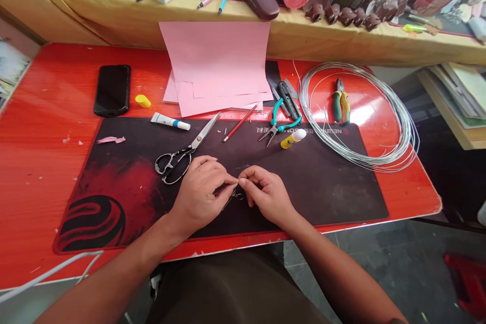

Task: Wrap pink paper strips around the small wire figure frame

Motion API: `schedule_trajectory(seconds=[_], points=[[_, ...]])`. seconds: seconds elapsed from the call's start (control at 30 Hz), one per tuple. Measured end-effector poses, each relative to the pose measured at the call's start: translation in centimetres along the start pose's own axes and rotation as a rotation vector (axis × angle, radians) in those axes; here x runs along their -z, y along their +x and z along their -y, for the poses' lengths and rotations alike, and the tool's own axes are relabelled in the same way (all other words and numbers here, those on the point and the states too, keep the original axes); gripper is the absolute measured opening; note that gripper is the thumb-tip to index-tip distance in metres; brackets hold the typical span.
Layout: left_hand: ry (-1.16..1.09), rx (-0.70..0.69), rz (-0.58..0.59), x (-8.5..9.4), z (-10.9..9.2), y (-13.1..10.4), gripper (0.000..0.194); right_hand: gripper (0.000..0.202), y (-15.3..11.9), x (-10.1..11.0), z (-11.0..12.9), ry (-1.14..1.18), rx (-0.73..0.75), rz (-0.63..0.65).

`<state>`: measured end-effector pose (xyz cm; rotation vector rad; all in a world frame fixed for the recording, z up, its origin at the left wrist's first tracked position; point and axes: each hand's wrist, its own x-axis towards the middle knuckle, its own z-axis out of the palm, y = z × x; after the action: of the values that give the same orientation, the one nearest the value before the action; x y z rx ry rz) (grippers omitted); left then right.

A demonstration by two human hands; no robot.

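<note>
While pinching the small thin grey bent wire piece (234, 195) between left hand (199, 193) and right hand (267, 195), fingertips closed together over the near middle of the black-and-red desk mat (326, 187), keep firm pressure: springy wire likely to slip, prick skin.

Both hands meet over the dark mat (322, 187) on the red surface (45, 126). The left hand (201, 190) and right hand (266, 192) pinch a small piece of thin wire (233, 196) between their fingertips, which touch. Scissors (186, 152) lie just beside the left hand. Farther back sit pink paper sheets (216, 66), teal pliers (279, 124), a glue stick (293, 138) and a wire coil (379, 111).
</note>
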<state>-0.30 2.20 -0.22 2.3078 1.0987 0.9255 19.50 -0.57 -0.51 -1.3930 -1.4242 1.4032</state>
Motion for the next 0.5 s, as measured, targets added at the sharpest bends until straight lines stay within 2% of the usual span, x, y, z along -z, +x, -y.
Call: schedule_trajectory(seconds=[0.27, 0.4, 0.5], points=[[0.028, 0.027, -0.033, -0.09, -0.02, 0.03, 0.012, 0.023, 0.11, -0.16, 0.03, 0.149, -0.05, 0.014], [0.054, 0.041, -0.026, -0.34, -0.18, 0.03, 0.015, 0.023, 0.19, -0.27, 0.04, 0.111, -0.04, -0.026], [0.024, 0.107, -0.003, -0.46, -0.14, -0.01, 0.011, 0.022, 0.26, -0.11, 0.1, 0.069, -0.044, -0.032]])
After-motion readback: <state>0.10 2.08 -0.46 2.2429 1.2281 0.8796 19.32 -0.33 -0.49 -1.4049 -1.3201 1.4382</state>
